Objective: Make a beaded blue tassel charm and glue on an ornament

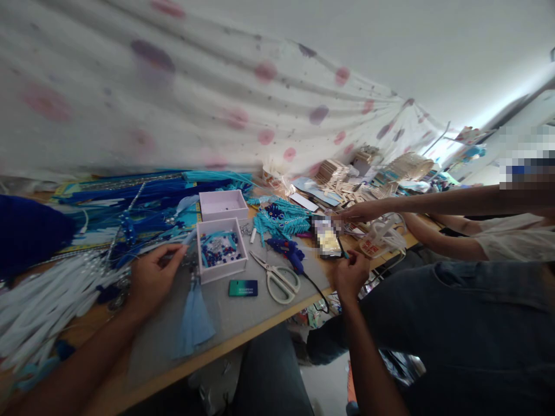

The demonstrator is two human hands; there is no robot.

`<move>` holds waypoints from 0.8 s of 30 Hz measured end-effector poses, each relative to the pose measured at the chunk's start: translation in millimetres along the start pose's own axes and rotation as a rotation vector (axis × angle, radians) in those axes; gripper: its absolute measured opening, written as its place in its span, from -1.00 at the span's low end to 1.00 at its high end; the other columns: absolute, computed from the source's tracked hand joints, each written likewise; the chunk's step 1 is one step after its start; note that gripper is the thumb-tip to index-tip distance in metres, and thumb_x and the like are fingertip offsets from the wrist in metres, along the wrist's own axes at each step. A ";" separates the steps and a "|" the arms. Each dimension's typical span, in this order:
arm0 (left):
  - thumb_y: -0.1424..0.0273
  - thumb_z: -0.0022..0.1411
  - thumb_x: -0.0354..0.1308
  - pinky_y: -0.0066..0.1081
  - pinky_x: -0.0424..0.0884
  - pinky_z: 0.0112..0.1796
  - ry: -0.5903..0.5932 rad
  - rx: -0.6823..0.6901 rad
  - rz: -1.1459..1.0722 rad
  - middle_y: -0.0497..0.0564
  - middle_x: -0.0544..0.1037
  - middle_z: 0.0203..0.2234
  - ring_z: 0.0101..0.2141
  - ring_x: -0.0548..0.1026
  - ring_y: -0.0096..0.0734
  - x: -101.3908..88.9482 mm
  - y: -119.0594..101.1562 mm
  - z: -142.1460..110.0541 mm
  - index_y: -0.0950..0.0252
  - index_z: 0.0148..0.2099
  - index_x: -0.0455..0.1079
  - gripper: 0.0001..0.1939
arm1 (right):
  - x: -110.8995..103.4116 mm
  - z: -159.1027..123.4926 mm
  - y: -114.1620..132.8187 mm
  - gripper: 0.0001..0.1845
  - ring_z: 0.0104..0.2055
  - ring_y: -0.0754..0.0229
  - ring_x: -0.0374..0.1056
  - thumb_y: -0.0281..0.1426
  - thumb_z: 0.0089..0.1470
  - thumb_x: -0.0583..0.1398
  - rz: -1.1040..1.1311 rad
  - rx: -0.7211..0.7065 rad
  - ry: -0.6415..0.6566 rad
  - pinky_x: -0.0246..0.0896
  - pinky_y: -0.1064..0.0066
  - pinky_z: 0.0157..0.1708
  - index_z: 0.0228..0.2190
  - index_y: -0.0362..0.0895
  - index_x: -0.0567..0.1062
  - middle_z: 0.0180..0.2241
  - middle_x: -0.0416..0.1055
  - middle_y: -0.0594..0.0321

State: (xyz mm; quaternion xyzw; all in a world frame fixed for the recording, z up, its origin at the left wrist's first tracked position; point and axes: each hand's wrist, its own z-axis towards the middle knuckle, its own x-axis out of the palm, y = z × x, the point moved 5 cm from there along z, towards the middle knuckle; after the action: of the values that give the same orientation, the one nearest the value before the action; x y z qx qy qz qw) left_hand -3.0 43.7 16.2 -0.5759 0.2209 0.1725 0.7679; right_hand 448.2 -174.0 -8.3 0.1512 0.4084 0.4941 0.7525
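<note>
My left hand [156,274] is over the left of the work mat, thumb and forefinger pinched together by a pale blue strip; what they grip is too small to make out. Just right of it stands a white box [222,271] of blue, red and clear beads. Below lies a light blue tassel [195,318] with beads at its top. My right hand [353,274] is closed at the table's front edge, beside a phone [327,237] with a lit, blurred screen. A thin teal tip shows at its fingers, but the thing itself is hidden.
White-handled scissors [281,283], a blue glue gun [286,249] with a black cord and a green-blue card [243,288] lie on the mat. Behind are a white box lid [223,204] and turquoise trim [281,219]. A co-worker's arm [411,201] reaches in from the right towards the phone.
</note>
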 end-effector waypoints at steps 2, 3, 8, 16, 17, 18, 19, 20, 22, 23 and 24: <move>0.07 0.20 0.16 -0.23 0.48 -0.08 -0.005 0.004 0.003 -0.04 0.68 -0.22 -0.15 0.61 -0.08 -1.0 -0.8 0.5 0.16 -0.21 0.54 -0.70 | -0.2 -0.1 0.2 -0.67 -0.20 -0.02 0.27 -0.45 -0.06 0.04 -0.002 0.003 0.003 0.19 0.11 -0.07 -0.26 -0.21 0.51 -0.30 0.37 0.03; 0.07 0.19 0.16 -0.23 0.48 -0.08 -0.010 0.004 0.002 -0.04 0.69 -0.22 -0.15 0.61 -0.07 -1.6 -1.0 0.8 0.16 -0.21 0.55 -0.69 | -0.4 -0.3 0.7 -0.67 -0.20 -0.02 0.27 -0.45 -0.06 0.04 -0.003 0.005 0.004 0.19 0.11 -0.06 -0.26 -0.21 0.51 -0.30 0.37 0.03; 0.08 0.17 0.17 -0.22 0.47 -0.07 -0.002 0.005 -0.005 -0.01 0.69 -0.23 -0.16 0.61 -0.07 -0.7 -1.4 1.9 0.18 -0.22 0.55 -0.69 | 0.1 -0.8 2.7 -0.66 -0.18 -0.01 0.27 -0.45 -0.05 0.05 0.002 0.003 0.013 0.19 0.13 -0.05 -0.23 -0.22 0.51 -0.26 0.38 0.00; 0.05 0.08 0.15 -0.26 0.48 -0.16 -0.091 0.021 -0.039 0.04 0.69 -0.32 -0.27 0.60 -0.13 3.1 6.2 4.9 0.27 -0.26 0.58 -0.59 | 2.2 0.0 -1.2 -0.67 -0.19 0.00 0.29 -0.45 -0.06 0.06 -0.003 0.021 0.019 0.19 0.15 -0.06 -0.25 -0.22 0.51 -0.28 0.39 0.03; 0.05 0.08 0.15 -0.27 0.48 -0.17 -0.090 0.022 -0.033 0.04 0.69 -0.32 -0.28 0.60 -0.14 3.1 6.6 5.1 0.27 -0.26 0.58 -0.59 | 2.5 -0.1 -1.4 -0.67 -0.18 0.00 0.29 -0.45 -0.06 0.06 -0.004 0.021 0.020 0.19 0.14 -0.06 -0.25 -0.22 0.51 -0.28 0.39 0.03; 0.05 0.08 0.15 -0.28 0.48 -0.18 -0.089 0.020 -0.028 0.03 0.69 -0.32 -0.28 0.60 -0.15 3.0 6.9 5.2 0.27 -0.25 0.58 -0.59 | 2.7 -0.3 -1.6 -0.67 -0.18 0.00 0.29 -0.45 -0.06 0.06 -0.005 0.021 0.021 0.19 0.14 -0.05 -0.25 -0.21 0.51 -0.27 0.40 0.03; 0.05 0.08 0.15 -0.28 0.48 -0.19 -0.088 0.016 -0.026 0.03 0.69 -0.32 -0.29 0.60 -0.15 2.7 6.9 5.1 0.27 -0.25 0.58 -0.59 | 2.9 -0.4 -1.7 -0.67 -0.17 -0.01 0.29 -0.45 -0.06 0.06 -0.006 0.019 0.022 0.19 0.14 -0.05 -0.25 -0.21 0.51 -0.27 0.40 0.03; 0.05 0.08 0.15 -0.29 0.48 -0.20 -0.089 0.013 -0.026 0.03 0.69 -0.32 -0.29 0.60 -0.15 2.3 6.6 4.9 0.27 -0.25 0.58 -0.59 | 3.1 -0.6 -1.7 -0.67 -0.17 -0.01 0.29 -0.45 -0.06 0.06 -0.007 0.018 0.023 0.19 0.14 -0.05 -0.25 -0.21 0.51 -0.27 0.40 0.02; 0.06 0.09 0.16 -0.30 0.48 -0.21 -0.084 0.011 -0.030 0.03 0.69 -0.33 -0.28 0.60 -0.15 1.8 5.1 4.4 0.27 -0.25 0.58 -0.60 | 3.3 -0.7 -1.7 -0.66 -0.17 -0.01 0.29 -0.45 -0.06 0.06 -0.010 0.016 0.024 0.19 0.14 -0.05 -0.24 -0.22 0.51 -0.27 0.41 0.01; 0.06 0.09 0.16 -0.31 0.48 -0.21 -0.080 0.010 -0.031 0.02 0.69 -0.33 -0.28 0.60 -0.16 1.7 4.3 4.2 0.27 -0.25 0.58 -0.60 | 3.4 -0.8 -1.7 -0.66 -0.17 -0.02 0.29 -0.45 -0.06 0.06 -0.012 0.015 0.025 0.19 0.14 -0.05 -0.24 -0.22 0.51 -0.27 0.41 0.01; 0.07 0.09 0.16 -0.32 0.48 -0.21 -0.077 0.008 -0.032 0.01 0.69 -0.33 -0.28 0.60 -0.17 1.6 3.5 4.0 0.26 -0.25 0.58 -0.61 | 3.4 -0.9 -1.6 -0.66 -0.18 -0.02 0.29 -0.44 -0.06 0.06 -0.012 0.014 0.026 0.19 0.14 -0.06 -0.24 -0.22 0.51 -0.27 0.41 0.01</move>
State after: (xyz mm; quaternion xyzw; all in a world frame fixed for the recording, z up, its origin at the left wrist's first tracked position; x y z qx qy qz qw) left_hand -3.0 48.5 13.5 -0.5692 0.1827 0.1813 0.7808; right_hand 449.2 -172.0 -11.5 0.1475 0.4227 0.4885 0.7489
